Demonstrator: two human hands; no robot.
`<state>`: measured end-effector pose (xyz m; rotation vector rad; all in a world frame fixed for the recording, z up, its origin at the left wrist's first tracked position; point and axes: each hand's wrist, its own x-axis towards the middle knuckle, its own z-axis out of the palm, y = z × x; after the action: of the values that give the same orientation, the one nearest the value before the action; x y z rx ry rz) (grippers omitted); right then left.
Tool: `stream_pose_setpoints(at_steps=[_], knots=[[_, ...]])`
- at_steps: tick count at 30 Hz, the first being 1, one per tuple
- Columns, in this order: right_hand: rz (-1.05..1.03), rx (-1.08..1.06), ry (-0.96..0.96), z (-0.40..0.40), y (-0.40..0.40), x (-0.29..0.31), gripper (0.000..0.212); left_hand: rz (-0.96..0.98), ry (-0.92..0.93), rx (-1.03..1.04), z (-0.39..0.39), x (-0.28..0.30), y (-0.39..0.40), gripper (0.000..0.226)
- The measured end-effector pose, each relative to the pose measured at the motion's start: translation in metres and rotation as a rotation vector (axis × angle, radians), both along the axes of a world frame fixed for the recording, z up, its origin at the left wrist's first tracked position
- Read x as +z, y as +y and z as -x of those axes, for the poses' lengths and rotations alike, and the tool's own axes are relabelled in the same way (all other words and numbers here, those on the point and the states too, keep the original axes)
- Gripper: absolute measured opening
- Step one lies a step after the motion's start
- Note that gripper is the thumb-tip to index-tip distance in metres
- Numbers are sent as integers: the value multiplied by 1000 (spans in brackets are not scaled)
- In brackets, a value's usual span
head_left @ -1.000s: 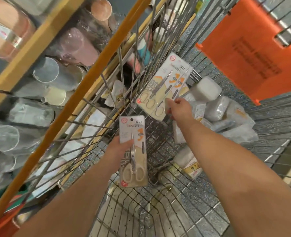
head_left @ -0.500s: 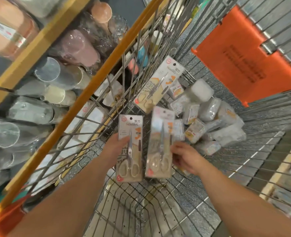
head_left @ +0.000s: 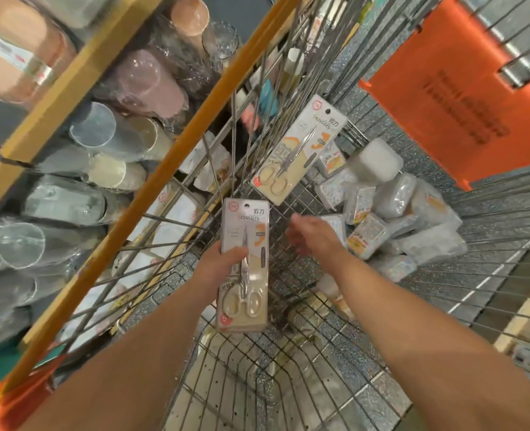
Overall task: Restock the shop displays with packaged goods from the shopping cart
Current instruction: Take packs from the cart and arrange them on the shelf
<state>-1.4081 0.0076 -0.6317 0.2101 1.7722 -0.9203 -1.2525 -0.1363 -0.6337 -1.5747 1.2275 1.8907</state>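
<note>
The left hand (head_left: 223, 262) is clamped on a carded pack of scissors (head_left: 244, 265), thumb across its front, holding it upright over the wire floor of the shopping cart (head_left: 288, 377); whether one card or more is stacked in that grip cannot be told, since only the front face shows. The right hand (head_left: 311, 236) hovers just beside it, fingers spread and holding nothing, its outline smeared by motion blur. A second scissors pack (head_left: 297, 154) leans tilted against the cart's far wire wall. To its right lies a heap of clear-wrapped white packets (head_left: 391, 213), their labels too blurred to read. The orange seat flap (head_left: 462, 98) carries dark print that is illegible. Left of the cart's orange rail (head_left: 151, 178), shelved cups and glasses (head_left: 102, 141) in plastic wrap are cut off by the frame edge.
</note>
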Motion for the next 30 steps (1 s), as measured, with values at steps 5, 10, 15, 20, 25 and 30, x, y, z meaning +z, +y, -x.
stream_pose_setpoints(at_steps=[5,10,15,20,25,30], knots=[[-63,-197,125,46,-47,-38,55,48,12,-50,-6,-7,3,6],[-65,-260,293,47,-63,-41,32,2,12,-17,-12,-14,7,11],[-34,-294,351,20,-8,-8,32,-8,25,17,-10,1,7,27],[-99,-282,326,-5,51,62,34,-18,157,-45,-14,38,8,68],[80,-366,215,-22,75,147,31,79,228,-58,-9,111,11,58],[374,-252,273,-51,84,244,34,115,502,-37,-15,220,27,27]])
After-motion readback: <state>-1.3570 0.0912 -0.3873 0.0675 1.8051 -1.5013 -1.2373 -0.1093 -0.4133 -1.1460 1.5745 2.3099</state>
